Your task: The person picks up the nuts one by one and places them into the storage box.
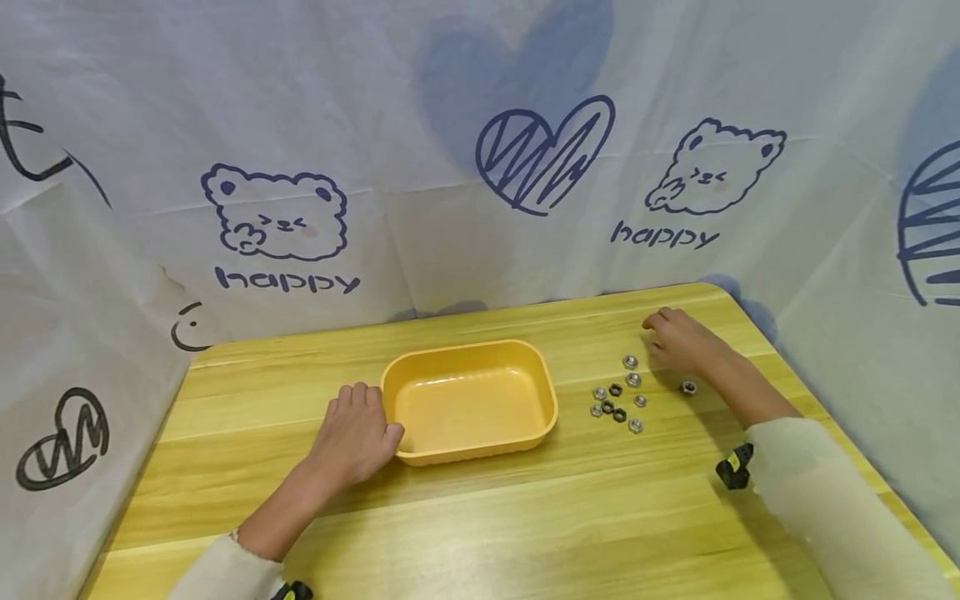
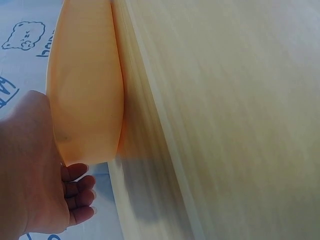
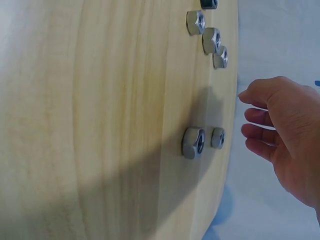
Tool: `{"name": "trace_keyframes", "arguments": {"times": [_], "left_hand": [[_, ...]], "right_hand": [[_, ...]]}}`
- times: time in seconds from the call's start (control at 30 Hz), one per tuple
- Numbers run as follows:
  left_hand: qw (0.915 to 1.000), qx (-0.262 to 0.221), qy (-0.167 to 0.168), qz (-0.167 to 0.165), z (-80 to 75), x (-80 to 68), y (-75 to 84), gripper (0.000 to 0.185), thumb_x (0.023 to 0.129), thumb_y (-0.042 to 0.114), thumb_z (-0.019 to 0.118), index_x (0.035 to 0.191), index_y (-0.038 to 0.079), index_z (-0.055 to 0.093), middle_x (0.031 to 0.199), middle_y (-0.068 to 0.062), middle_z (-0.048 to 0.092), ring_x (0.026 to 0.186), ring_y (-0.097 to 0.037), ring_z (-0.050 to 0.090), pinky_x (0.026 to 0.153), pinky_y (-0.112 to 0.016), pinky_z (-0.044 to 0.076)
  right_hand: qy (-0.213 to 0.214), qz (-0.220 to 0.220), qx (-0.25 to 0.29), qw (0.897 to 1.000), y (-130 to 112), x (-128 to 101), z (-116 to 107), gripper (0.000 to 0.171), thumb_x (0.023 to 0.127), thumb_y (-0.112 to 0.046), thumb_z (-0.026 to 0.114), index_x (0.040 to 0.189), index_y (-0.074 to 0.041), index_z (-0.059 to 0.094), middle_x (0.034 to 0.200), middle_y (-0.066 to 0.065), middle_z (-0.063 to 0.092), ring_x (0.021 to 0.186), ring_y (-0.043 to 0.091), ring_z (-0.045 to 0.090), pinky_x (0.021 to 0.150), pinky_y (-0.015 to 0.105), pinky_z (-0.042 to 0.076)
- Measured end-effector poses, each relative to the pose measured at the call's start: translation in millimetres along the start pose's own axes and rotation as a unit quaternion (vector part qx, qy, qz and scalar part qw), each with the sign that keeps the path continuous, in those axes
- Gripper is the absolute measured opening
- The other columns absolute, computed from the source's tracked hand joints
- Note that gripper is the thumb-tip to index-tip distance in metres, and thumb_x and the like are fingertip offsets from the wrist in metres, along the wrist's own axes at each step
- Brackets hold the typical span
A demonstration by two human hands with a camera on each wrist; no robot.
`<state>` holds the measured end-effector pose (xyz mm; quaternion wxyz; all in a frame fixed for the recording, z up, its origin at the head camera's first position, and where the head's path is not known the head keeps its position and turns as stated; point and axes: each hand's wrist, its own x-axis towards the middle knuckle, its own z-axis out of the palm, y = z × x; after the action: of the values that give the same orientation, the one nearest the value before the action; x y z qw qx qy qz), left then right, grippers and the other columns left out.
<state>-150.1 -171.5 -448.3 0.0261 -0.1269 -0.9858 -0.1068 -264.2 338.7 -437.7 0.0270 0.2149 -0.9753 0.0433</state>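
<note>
The relaxed, empty left hand rests against the tray; nuts lie just near the loosely curled, empty right hand. The backdrop reads "happy".

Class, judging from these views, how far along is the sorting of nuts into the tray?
Done: nothing yet; the yellow tray looks empty. In hand: the left hand rests against the tray's edge, and the right hand reaches, fingers loosely curled, by the nuts, apparently holding none. Left: all the nuts, including a lone nut, lie on the table.
</note>
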Motion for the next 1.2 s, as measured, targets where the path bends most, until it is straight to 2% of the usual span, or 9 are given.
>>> {"name": "trace_keyframes", "arguments": {"times": [0.47, 0.63, 0.83, 0.93, 1.07, 1.2], "left_hand": [[1.0, -0.003, -0.001, -0.002, 0.8, 0.4, -1.0, 0.021, 0.09, 0.023, 0.051, 0.089, 0.002, 0.046, 0.088, -0.011, 0.041, 0.083, -0.028, 0.034, 0.073, -0.035, 0.026], [1.0, -0.005, 0.0, -0.002, 1.0, 0.3, -1.2, 0.02, 0.089, 0.022, 0.051, 0.089, 0.003, 0.046, 0.088, -0.011, 0.041, 0.082, -0.028, 0.034, 0.073, -0.035, 0.026], [1.0, -0.003, 0.001, -0.001, 1.9, 0.5, -1.7, 0.02, 0.089, 0.023, 0.052, 0.088, 0.003, 0.046, 0.087, -0.011, 0.041, 0.082, -0.028, 0.034, 0.073, -0.035, 0.026], [1.0, -0.002, 0.002, 0.001, 2.4, 0.6, -1.9, 0.02, 0.088, 0.023, 0.051, 0.088, 0.003, 0.046, 0.087, -0.011, 0.041, 0.082, -0.028, 0.034, 0.073, -0.035, 0.026], [1.0, -0.002, 0.003, 0.003, 2.5, 0.6, -2.2, 0.021, 0.089, 0.023, 0.051, 0.088, 0.003, 0.046, 0.087, -0.011, 0.041, 0.083, -0.028, 0.034, 0.073, -0.035, 0.026], [1.0, 0.0, 0.002, 0.004, 2.0, 0.5, -2.7, 0.021, 0.089, 0.023, 0.052, 0.088, 0.003, 0.046, 0.087, -0.011, 0.041, 0.082, -0.028, 0.034, 0.073, -0.035, 0.026]], "right_hand": [[-0.038, 0.051, 0.034, 0.997, 12.4, -4.0, 1.8, 0.037, 0.096, -0.008, 0.059, 0.126, 0.013, 0.059, 0.123, 0.031, 0.059, 0.116, 0.047, 0.058, 0.102, 0.059, 0.048], [-0.052, 0.078, 0.053, 0.994, 19.2, -6.3, 5.5, 0.038, 0.097, -0.01, 0.057, 0.128, 0.013, 0.058, 0.124, 0.032, 0.057, 0.115, 0.048, 0.057, 0.101, 0.06, 0.047], [-0.055, 0.089, 0.074, 0.992, 28.3, -9.1, 11.4, 0.042, 0.096, -0.013, 0.06, 0.128, 0.014, 0.058, 0.124, 0.035, 0.055, 0.11, 0.048, 0.059, 0.096, 0.06, 0.049], [-0.062, 0.1, 0.119, 0.986, 33.6, -11.5, 12.9, 0.047, 0.097, -0.016, 0.061, 0.131, 0.017, 0.055, 0.124, 0.037, 0.056, 0.109, 0.049, 0.06, 0.096, 0.06, 0.05], [-0.069, 0.133, 0.193, 0.97, 40.2, -15.2, 14.8, 0.054, 0.099, -0.02, 0.063, 0.134, 0.02, 0.051, 0.122, 0.037, 0.059, 0.111, 0.049, 0.06, 0.096, 0.06, 0.049], [-0.073, 0.171, 0.226, 0.956, 44.2, -16.7, 16.7, 0.059, 0.099, -0.026, 0.065, 0.135, 0.018, 0.05, 0.12, 0.033, 0.059, 0.11, 0.044, 0.059, 0.095, 0.055, 0.049]]}}
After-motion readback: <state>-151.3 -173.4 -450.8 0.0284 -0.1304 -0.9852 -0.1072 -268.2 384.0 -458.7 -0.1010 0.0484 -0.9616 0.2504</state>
